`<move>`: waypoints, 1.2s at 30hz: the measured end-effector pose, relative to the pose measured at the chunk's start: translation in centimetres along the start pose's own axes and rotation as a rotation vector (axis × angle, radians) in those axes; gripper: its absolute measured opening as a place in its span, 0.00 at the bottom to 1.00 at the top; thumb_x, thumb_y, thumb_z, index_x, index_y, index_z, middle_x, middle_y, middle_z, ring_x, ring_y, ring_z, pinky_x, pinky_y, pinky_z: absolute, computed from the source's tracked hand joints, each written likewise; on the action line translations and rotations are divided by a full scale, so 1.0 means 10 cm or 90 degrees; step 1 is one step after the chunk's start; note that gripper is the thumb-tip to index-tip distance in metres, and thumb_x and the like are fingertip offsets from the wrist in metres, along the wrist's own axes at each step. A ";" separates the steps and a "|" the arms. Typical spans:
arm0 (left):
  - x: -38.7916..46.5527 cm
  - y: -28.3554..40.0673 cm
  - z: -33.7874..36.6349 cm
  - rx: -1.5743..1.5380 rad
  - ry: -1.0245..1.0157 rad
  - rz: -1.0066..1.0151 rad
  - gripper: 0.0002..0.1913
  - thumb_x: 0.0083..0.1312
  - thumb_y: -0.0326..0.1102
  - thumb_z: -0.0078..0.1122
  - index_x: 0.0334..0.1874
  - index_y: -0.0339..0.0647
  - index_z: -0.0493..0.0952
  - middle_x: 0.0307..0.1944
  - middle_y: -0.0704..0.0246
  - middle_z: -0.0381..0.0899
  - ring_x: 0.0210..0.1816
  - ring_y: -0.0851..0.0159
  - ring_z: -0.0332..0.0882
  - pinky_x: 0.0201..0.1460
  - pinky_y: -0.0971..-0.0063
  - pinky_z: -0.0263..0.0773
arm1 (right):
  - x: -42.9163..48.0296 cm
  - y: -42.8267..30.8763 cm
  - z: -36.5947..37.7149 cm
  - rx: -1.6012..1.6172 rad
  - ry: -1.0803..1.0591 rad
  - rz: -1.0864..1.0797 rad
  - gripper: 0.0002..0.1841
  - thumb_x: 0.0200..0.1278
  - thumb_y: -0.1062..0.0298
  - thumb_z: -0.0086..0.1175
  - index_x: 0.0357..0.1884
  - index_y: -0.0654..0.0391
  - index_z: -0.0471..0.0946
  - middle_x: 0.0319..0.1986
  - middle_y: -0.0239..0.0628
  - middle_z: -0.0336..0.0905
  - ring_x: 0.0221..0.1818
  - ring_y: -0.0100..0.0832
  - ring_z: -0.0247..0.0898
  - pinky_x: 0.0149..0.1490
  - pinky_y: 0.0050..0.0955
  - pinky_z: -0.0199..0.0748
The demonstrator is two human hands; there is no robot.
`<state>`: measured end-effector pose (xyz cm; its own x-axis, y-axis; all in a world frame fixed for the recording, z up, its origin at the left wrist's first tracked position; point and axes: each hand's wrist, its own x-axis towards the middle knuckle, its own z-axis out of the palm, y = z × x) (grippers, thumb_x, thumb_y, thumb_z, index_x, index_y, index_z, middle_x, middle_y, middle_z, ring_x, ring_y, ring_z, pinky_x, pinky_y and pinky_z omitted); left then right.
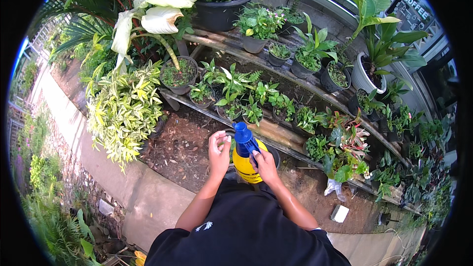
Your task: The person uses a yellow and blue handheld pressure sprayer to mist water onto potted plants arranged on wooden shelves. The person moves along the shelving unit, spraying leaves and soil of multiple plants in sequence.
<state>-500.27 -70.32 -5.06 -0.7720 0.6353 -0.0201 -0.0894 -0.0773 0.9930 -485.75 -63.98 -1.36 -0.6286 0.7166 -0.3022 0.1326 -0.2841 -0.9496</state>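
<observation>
My right hand [265, 164] grips the blue handle of a pump sprayer [248, 170] with a yellow tank, held upright close to my body. Just left of the blue nozzle, my left hand [219, 149] is raised with its fingers bent and thumb near the fingertips; a bit of green shows between them, and whether it is held I cannot tell. Beyond the sprayer, small potted plants [252, 112] line the lower shelf. A dark pot rim shows partly behind the tank.
Tiered shelves [275, 132] of potted plants curve across the front and right. A variegated bush [123, 112] and a pot with a thick-stemmed plant [179, 75] stand at left. A concrete path [159, 195] runs behind them. A white block [339, 213] lies on the soil at right.
</observation>
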 end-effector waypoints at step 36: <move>-0.09 0.30 -0.16 -0.109 0.008 0.129 0.08 0.66 0.23 0.54 0.45 0.37 0.71 0.43 0.71 0.72 0.44 0.75 0.72 0.48 0.81 0.66 | -0.17 -0.01 0.15 0.076 -0.015 -0.102 0.16 0.68 0.57 0.41 0.31 0.60 0.69 0.17 0.29 0.65 0.15 0.19 0.57 0.22 0.19 0.55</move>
<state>-500.91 -72.36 -2.21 -0.7926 0.5843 0.1743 -0.0370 -0.3315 0.9427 -485.86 -66.14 -0.60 -0.6518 0.7445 -0.1448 -0.0616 -0.2423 -0.9682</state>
